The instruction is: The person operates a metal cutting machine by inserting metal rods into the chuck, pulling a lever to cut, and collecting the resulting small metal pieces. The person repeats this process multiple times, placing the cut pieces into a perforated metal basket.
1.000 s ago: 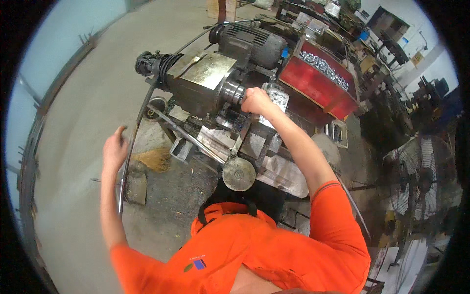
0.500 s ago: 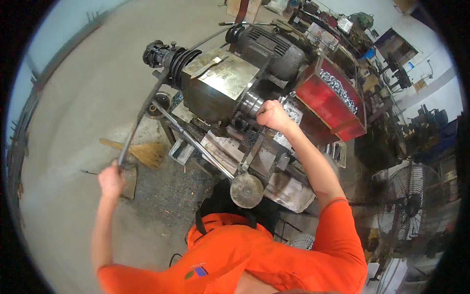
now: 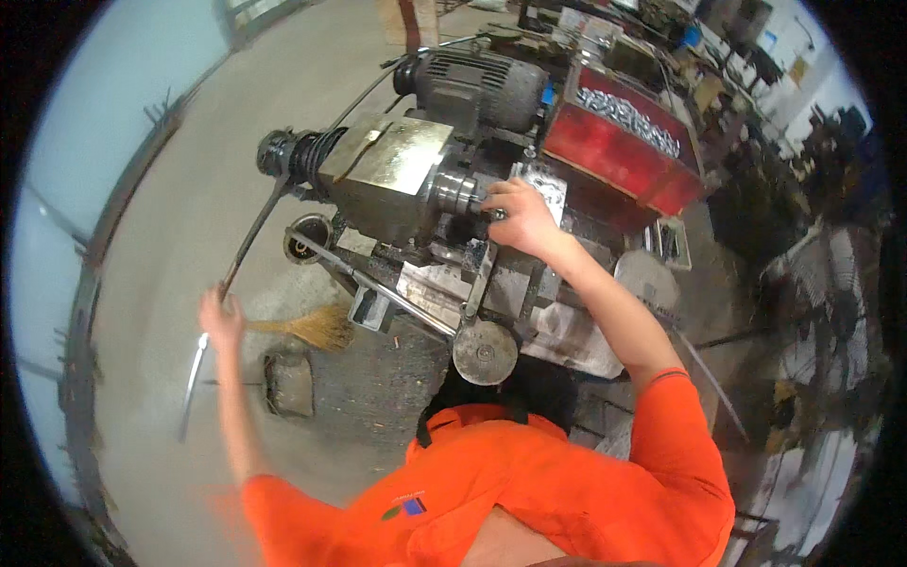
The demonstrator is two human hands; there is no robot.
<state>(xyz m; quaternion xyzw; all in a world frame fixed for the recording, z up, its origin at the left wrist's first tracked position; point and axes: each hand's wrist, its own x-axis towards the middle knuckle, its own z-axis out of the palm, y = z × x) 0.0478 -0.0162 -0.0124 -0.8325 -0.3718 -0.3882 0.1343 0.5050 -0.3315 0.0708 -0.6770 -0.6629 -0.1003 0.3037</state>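
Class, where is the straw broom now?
The straw broom lies on the floor, left of centre in the head view, right of the left hand.

long metal lever (image 3: pixel 253 233), slanted, left of shiny cylindrical chuck (image 3: pixel 455 192)

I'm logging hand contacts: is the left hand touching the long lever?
Touching. The head view shows the left hand closed around the long lever, which runs up from the grip and shows again, brighter, below it.
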